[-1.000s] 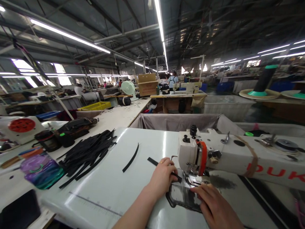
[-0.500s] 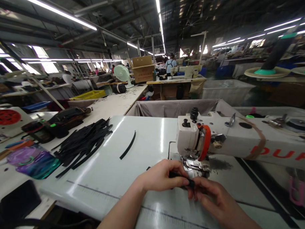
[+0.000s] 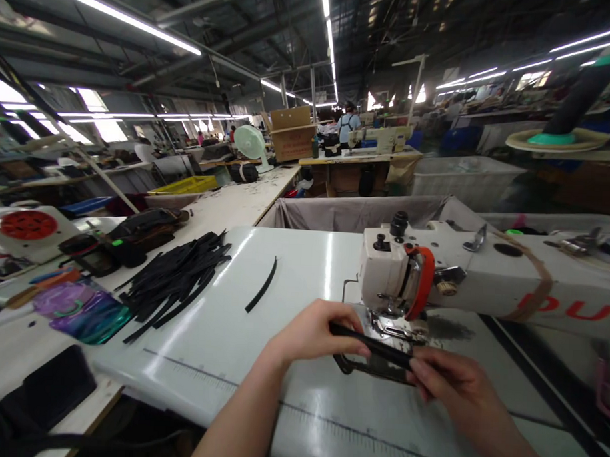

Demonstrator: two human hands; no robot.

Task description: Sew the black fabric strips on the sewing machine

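Observation:
A narrow black strip [image 3: 381, 349] is stretched between my two hands, just in front of the needle area of a white sewing machine [image 3: 384, 264]. My left hand [image 3: 326, 332] pinches its left end between thumb and fingers. The right end is gripped by my right hand [image 3: 442, 376]. Below the strip a dark looped piece shows, partly hidden by it. One short curved black strip [image 3: 261, 285] lies alone on the pale tabletop [image 3: 304, 262], and a pile of black strips [image 3: 178, 271] lies farther left.
Long black bands [image 3: 540, 383] lie under the machine arm at the right, near pink-handled scissors [image 3: 607, 382]. At the left are a purple and teal pouch [image 3: 82, 311] and a dark flat object [image 3: 59, 383]. A cloth-lined bin [image 3: 345, 214] stands behind the table.
My hands have moved apart, my right hand to the right, and more of the black strip now shows between them. The camera view has shifted slightly.

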